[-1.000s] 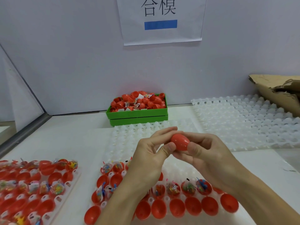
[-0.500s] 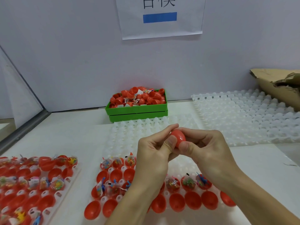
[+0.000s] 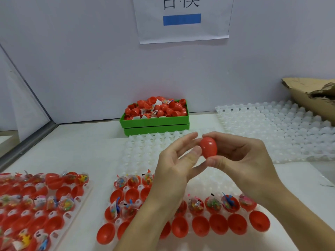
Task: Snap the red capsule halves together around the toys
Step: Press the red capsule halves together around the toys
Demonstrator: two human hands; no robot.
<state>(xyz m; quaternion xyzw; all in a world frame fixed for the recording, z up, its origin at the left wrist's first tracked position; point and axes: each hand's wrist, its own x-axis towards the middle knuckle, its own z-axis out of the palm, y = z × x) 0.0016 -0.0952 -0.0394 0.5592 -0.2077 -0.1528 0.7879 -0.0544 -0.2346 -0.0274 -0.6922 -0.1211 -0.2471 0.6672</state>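
A: On the far left I see one white tray cut by the edge of the view. It carries red half shells, some with small bagged toys inside. I cannot count them all, because many run out of the view.

B: And the middle tray?

A: In its near row I count six empty red halves that are plainly seen; the arms hide others. In the row behind, to the right of the arms, four halves hold a toy.

B: What do the hands do?

A: The left hand has its fingers loosely bent and spread; the thumb tip touches the side of the one closed red capsule. I cannot tell if that hand really grips it. The right hand holds the capsule, with the forefinger curled over the top and the thumb under it.

B: Where is this capsule?

A: In the air, above an empty white tray, between the two hands and nearer than the two stacked green boxes. The upper box is heaped with red shells.

B: And at the right?

A: One more empty white tray, and behind it one torn cardboard box. On the wall hangs one paper sheet with a blue bar.
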